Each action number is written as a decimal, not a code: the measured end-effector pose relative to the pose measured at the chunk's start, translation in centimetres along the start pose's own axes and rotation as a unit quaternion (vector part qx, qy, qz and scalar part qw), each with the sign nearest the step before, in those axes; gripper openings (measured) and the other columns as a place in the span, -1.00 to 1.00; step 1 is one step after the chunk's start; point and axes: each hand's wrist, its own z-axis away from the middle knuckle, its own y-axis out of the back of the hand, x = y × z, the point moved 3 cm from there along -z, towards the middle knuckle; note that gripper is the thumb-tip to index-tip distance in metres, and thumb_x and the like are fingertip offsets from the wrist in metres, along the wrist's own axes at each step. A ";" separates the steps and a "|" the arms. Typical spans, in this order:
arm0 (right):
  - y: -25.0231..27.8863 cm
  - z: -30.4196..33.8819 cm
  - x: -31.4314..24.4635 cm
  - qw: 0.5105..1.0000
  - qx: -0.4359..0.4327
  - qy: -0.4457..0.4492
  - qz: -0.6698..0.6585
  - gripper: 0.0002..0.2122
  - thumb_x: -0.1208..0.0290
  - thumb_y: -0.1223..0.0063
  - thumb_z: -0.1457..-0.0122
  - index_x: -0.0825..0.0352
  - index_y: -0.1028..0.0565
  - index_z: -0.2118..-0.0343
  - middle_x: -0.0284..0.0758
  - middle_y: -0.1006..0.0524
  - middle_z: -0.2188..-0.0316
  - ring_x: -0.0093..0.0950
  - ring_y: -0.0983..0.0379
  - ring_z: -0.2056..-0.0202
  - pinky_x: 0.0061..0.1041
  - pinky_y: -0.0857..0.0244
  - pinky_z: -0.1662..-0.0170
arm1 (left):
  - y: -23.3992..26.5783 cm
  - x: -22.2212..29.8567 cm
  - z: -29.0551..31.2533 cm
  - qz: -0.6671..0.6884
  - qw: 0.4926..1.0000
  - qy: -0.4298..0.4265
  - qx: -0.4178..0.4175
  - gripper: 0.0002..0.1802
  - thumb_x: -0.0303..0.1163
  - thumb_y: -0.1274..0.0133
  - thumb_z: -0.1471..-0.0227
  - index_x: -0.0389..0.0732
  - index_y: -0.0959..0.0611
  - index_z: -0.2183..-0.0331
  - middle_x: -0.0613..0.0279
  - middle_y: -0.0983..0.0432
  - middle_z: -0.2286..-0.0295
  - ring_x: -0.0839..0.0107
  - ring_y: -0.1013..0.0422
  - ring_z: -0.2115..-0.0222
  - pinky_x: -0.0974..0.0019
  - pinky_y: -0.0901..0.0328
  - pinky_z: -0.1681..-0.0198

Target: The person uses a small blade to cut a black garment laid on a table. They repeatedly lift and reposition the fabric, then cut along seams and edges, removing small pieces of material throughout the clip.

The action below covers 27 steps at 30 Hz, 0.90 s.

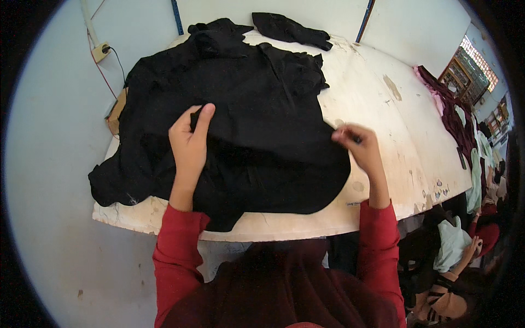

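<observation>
A large black garment or cloth (246, 93) is spread in loose folds over the left and middle of the worktable (383, 142). My left hand (190, 134) is closed over its middle, with a bit of the black cloth pinched between thumb and fingers. Just off the cloth's right edge, my right hand (358, 141) is closed and slightly blurred. Something small and dark shows within its fingers, but its kind cannot be made out. A few pale loose threads (131, 201) lie on the cloth's lower left corner.
A separate black cloth piece (290, 30) lies at the table's far edge. Maroon cloth (456, 128) hangs over the right end. A brown box (116, 112) stands behind the garment, below a wall socket (101, 52). At lower right, a co-worker's hand (471, 249) holds pale green cloth (453, 246).
</observation>
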 end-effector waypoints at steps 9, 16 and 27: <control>-1.9 -6.0 3.8 0.950 0.106 0.134 0.263 -0.77 0.42 -0.19 -0.02 0.09 -0.57 0.21 -0.39 -0.58 0.33 -0.41 -0.53 0.34 -0.49 -0.37 0.32 | -2.8 -5.4 -1.4 -0.230 0.963 -0.138 0.016 -0.66 -0.20 -0.06 -0.09 -0.33 -0.63 0.39 0.02 -0.57 0.44 0.10 -0.51 0.43 0.26 -0.35 0.39; -3.9 2.0 -2.0 0.970 0.084 0.217 0.074 -0.77 0.50 -0.24 0.03 0.30 -0.54 0.26 -0.26 -0.55 0.27 -0.35 -0.49 0.23 -0.46 -0.35 0.14 | -3.4 -9.3 -1.4 -0.150 0.988 0.013 -0.036 -0.57 -0.12 -0.05 -0.11 -0.38 -0.59 0.37 0.08 -0.43 0.63 0.51 -0.30 0.60 0.37 -0.20 0.49; -10.3 4.8 -1.3 0.971 -0.224 0.084 0.015 -0.75 0.33 -0.24 0.00 0.34 -0.58 0.26 -0.23 -0.58 0.28 -0.34 -0.55 0.25 -0.46 -0.39 0.19 | -3.1 -11.8 -2.1 0.099 0.974 0.154 -0.131 -0.61 -0.18 -0.08 -0.09 -0.39 -0.64 0.33 0.26 -0.58 0.41 0.56 -0.43 0.40 0.48 -0.29 0.26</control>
